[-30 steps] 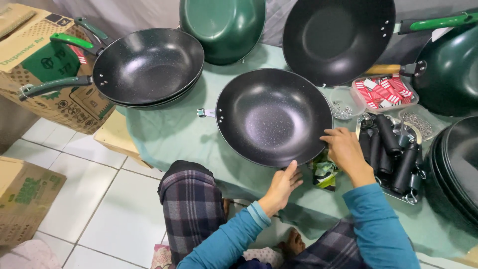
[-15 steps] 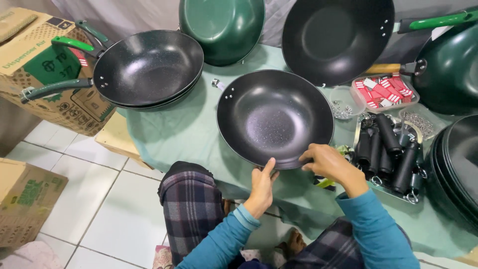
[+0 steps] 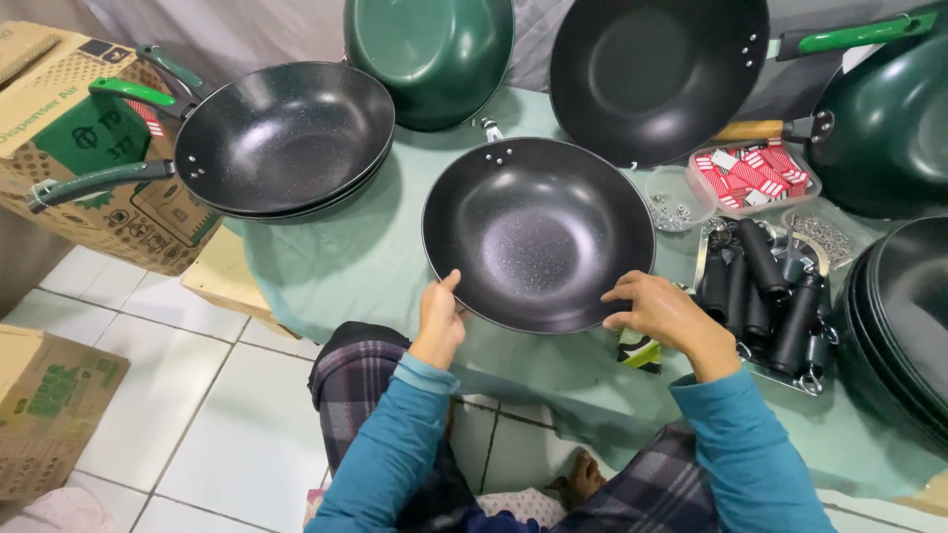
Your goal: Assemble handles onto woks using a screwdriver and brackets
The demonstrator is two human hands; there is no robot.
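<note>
- Left hand (image 3: 437, 321) and right hand (image 3: 664, 311) grip the round black speckled handleless metal wok (image 3: 538, 232), fingers closed on opposite near-rim edges.
- It looks rigid, fairly heavy, slick-coated; the rim likely holds best.

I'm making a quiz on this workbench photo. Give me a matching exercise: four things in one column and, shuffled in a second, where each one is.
Things:
1. black pan
2. tray of black handles
3. cardboard box
4. tub of red-and-white packets

Places:
A. far left, beside the table
B. behind the tray, near the wooden handle
C. held at its near rim by the left hand and right hand
D. just right of the right hand

Pairs: 1-C, 2-D, 3-A, 4-B
</note>
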